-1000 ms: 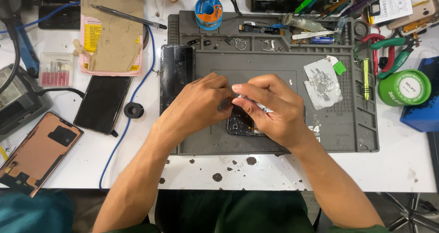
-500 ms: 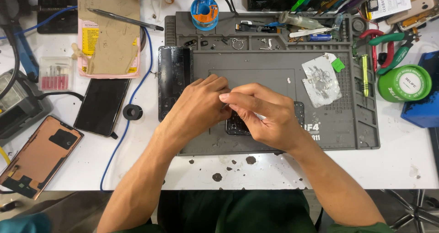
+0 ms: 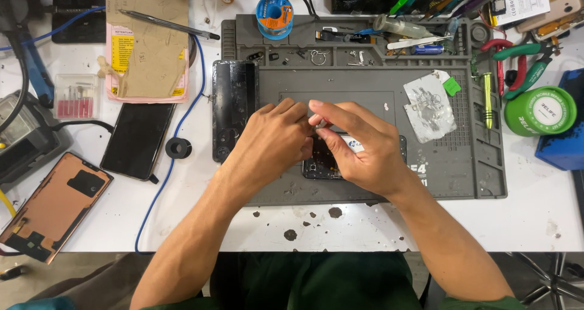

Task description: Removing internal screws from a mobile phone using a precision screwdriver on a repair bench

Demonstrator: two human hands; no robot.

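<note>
Your left hand (image 3: 274, 143) and right hand (image 3: 359, 146) meet fingertip to fingertip, pinched together on something too small to identify. Directly beneath the pinch, a dark phone part (image 3: 322, 163) lies on the grey repair mat (image 3: 426, 182), probably placed to catch drops.

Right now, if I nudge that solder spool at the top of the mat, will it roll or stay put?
The solder spool lies flat on its flange on the mat, so it would probably slide rather than roll. It looks compact and wound with wire, so likely heavy for its size. Tipped on edge, its round flanges would probably roll.
</note>
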